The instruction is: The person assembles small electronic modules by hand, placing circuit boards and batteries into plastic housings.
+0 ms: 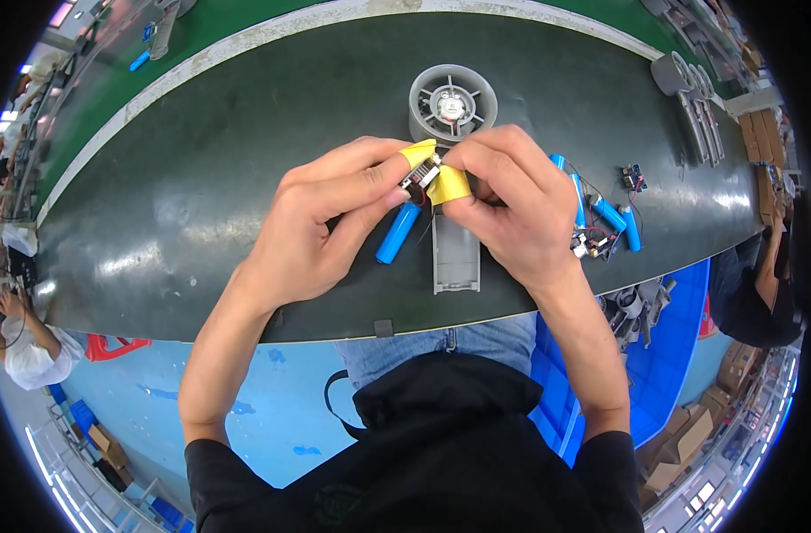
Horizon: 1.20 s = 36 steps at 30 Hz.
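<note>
My left hand pinches a small circuit board between thumb and forefinger, with a yellow covering over the forefinger's tip. At the board's upper end, the fingers of my right hand are closed; what they grip is too small to make out. Another yellow piece shows beside my right fingers. A blue cylindrical battery lies below the board, and a thin dark wire runs down near it. Beyond my hands is a grey round fan housing; its open, trough-like handle extends toward me, partly hidden by my hands.
Several blue batteries with wires and small boards lie to my right. A lone circuit board sits beyond them. Grey housings stand far right. A blue bin of grey parts is below the table edge. Other people work at both sides.
</note>
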Tool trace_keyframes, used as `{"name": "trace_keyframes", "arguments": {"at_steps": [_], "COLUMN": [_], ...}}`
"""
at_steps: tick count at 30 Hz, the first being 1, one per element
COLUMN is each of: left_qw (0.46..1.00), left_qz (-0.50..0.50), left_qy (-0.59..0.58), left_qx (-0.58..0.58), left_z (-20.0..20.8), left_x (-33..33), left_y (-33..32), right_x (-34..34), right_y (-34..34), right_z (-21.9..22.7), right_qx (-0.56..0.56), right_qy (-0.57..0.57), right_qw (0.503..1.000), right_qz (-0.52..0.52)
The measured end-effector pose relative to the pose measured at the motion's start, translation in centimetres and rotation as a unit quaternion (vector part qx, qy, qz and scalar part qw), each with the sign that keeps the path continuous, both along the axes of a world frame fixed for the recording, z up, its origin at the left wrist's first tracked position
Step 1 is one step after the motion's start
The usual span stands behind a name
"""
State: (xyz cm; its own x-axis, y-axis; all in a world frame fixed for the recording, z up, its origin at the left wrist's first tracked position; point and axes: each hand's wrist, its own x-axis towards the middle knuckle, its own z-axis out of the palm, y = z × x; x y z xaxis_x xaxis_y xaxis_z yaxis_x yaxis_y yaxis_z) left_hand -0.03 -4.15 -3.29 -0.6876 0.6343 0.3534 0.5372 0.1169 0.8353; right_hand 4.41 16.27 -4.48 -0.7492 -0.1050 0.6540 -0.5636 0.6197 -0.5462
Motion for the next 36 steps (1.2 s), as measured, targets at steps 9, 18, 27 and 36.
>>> {"name": "trace_keyframes", "arguments": {"at_steps": [9, 18, 27, 36], "left_qw": [0.999, 0.999, 0.999, 0.996], "left_qz": [-0.012, -0.025, -0.032, 0.005], "left_qy": [0.024, -0.027, -0.019, -0.068], "left_qx": [-0.024, 0.002, 0.037, 0.056], "left_z": [0.3, 0.1, -0.3, -0.5], "left_x": [-0.3, -0.2, -0.2, 0.2], "left_y": [-0.6, -0.6, -0.5, 0.1], "right_x": [-0.4, -0.1, -0.1, 0.5], "right_y": [-0.1, -0.1, 0.0, 0.1], "right_z": [0.0, 0.1, 0.0, 1.2], "right_qx": [0.021, 0.038, 0.038, 0.059], "right_qy": [0.022, 0.029, 0.045, 0.039], "right_qw": [0.999, 0.999, 0.998, 0.997], "right_qz": [0.009, 0.007, 0.009, -0.031]}}
